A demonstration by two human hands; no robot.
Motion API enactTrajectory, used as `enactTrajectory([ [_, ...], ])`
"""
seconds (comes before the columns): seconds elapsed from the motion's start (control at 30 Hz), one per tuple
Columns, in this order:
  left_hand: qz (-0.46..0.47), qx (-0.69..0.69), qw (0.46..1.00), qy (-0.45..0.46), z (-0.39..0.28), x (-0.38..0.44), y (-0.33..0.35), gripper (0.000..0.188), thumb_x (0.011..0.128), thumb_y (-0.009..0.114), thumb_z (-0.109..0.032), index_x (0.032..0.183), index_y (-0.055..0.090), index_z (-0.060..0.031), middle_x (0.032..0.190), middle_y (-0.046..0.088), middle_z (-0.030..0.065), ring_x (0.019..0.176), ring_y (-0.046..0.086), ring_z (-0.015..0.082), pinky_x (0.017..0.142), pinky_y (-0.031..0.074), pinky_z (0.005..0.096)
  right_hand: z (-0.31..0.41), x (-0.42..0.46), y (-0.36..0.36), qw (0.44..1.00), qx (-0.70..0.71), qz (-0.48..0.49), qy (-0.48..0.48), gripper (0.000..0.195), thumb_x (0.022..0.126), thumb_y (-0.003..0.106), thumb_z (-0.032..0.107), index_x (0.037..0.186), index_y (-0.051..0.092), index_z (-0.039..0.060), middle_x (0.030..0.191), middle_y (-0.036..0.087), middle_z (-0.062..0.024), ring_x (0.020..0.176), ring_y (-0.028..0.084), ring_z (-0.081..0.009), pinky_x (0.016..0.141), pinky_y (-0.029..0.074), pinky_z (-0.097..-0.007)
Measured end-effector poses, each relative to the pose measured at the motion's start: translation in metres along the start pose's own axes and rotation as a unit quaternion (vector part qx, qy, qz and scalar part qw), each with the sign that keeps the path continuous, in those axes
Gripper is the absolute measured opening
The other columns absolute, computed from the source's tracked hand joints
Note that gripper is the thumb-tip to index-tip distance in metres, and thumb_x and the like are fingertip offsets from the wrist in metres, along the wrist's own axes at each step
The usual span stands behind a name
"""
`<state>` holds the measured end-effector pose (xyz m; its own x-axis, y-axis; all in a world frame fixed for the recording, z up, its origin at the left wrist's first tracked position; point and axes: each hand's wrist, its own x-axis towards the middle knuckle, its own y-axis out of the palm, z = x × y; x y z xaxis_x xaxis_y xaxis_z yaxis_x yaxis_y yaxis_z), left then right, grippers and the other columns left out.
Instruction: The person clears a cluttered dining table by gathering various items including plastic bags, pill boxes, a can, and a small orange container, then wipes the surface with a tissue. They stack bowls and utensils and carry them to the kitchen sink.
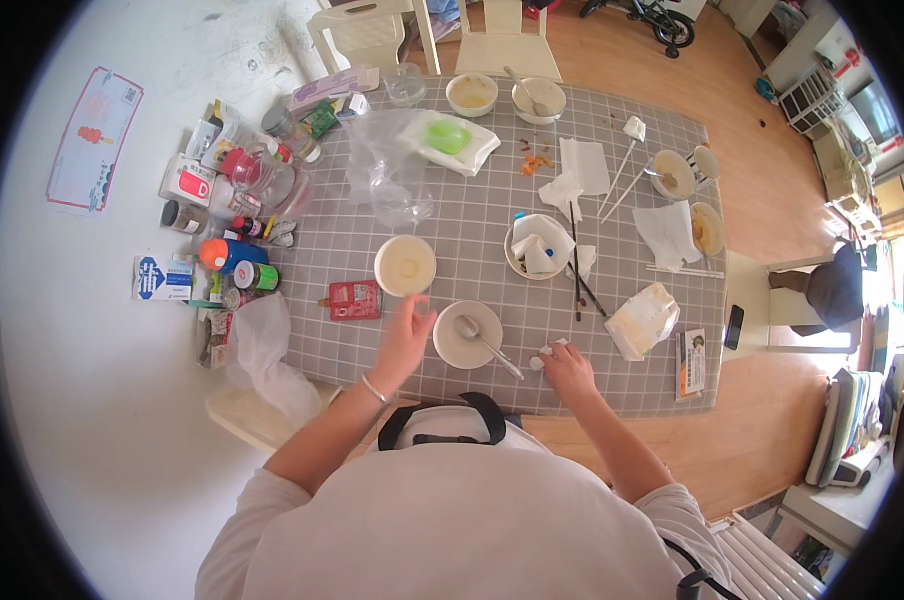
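Note:
My left hand (405,336), slightly blurred, hovers between two white bowls with its thumb and fingers apart and nothing visible in them. Just beyond its fingertips stands a bowl (405,255) with a little pale liquid at the bottom. To its right a second bowl (452,352) holds a metal spoon (489,348), whose handle rests over the rim toward me. My right hand (569,369) presses on a crumpled white tissue (537,363) on the table. A red spout pouch (355,301) lies left of my left hand.
A bowl of used tissues (510,255) has dark chopsticks (576,270) beside it. Farther right are a tissue pack (641,321) and a flat box (690,364). Bottles and boxes crowd the wall side around a blue-orange bottle (234,256). Food scraps (534,164) lie near the far bowls (472,95).

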<state>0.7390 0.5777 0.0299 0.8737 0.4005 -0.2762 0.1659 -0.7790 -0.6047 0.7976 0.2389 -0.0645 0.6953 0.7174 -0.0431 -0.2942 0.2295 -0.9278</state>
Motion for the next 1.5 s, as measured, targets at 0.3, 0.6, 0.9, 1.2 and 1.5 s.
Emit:
enactTrajectory([
  [0.3, -0.117, -0.022, 0.988, -0.096, 0.026, 0.229, -0.033, 0.053, 0.095, 0.055, -0.054, 0.128, 0.065, -0.0136, 0.122, 0.068, 0.0184, 0.119, 0.059, 0.0352, 0.107, 0.04, 0.0443, 0.002, 0.012, -0.027, 0.919, 0.279, -0.065, 0.272, 0.021, 0.08, 0.072, 0.007, 0.099, 0.079, 0.0096, 0.094, 0.069, -0.0113, 0.086, 0.068, -0.0279, 0.083, 0.054, -0.036],
  [0.6, -0.181, 0.167, 0.957, 0.153, -0.066, 0.198, -0.125, 0.049, 0.07, 0.072, 0.003, 0.117, 0.059, -0.0057, 0.127, 0.055, 0.0234, 0.108, 0.061, 0.0417, 0.084, 0.051, 0.0487, 0.055, 0.097, -0.146, 0.846, 0.434, -0.182, 0.25, 0.022, 0.084, 0.073, 0.0, 0.106, 0.075, 0.0004, 0.098, 0.066, -0.0045, 0.092, 0.063, -0.0134, 0.079, 0.051, -0.0281],
  [0.9, -0.073, 0.229, 0.937, 0.254, -0.162, 0.04, -0.162, 0.09, 0.069, 0.056, 0.015, 0.151, 0.033, -0.0135, 0.143, 0.039, 0.0285, 0.112, 0.055, 0.0499, 0.087, 0.05, 0.0503, 0.17, 0.276, -0.18, 0.838, 0.544, -0.009, 0.044, 0.027, 0.082, 0.075, 0.011, 0.108, 0.074, 0.0034, 0.094, 0.067, -0.0056, 0.079, 0.065, -0.0124, 0.067, 0.051, -0.0309],
  [1.2, -0.193, 0.319, 0.917, 0.145, -0.147, -0.075, -0.205, 0.085, 0.067, 0.043, 0.016, 0.147, 0.046, -0.0116, 0.15, 0.036, 0.0249, 0.14, 0.037, 0.0439, 0.108, 0.04, 0.0399, 0.242, 0.267, -0.108, 0.904, 0.38, -0.149, -0.125, 0.021, 0.091, 0.064, 0.015, 0.11, 0.068, 0.0051, 0.109, 0.069, -0.0072, 0.097, 0.065, -0.0233, 0.082, 0.052, -0.0354],
  [1.5, -0.026, 0.002, 0.997, 0.077, -0.086, -0.114, -0.254, 0.082, 0.061, 0.043, 0.011, 0.141, 0.048, -0.0001, 0.145, 0.043, 0.0155, 0.13, 0.047, 0.0231, 0.104, 0.044, 0.0341, 0.227, 0.144, -0.18, 0.861, 0.372, -0.154, -0.311, 0.034, 0.088, 0.061, 0.006, 0.122, 0.065, 0.0103, 0.125, 0.065, -0.0096, 0.102, 0.066, -0.0318, 0.082, 0.057, -0.0365],
])
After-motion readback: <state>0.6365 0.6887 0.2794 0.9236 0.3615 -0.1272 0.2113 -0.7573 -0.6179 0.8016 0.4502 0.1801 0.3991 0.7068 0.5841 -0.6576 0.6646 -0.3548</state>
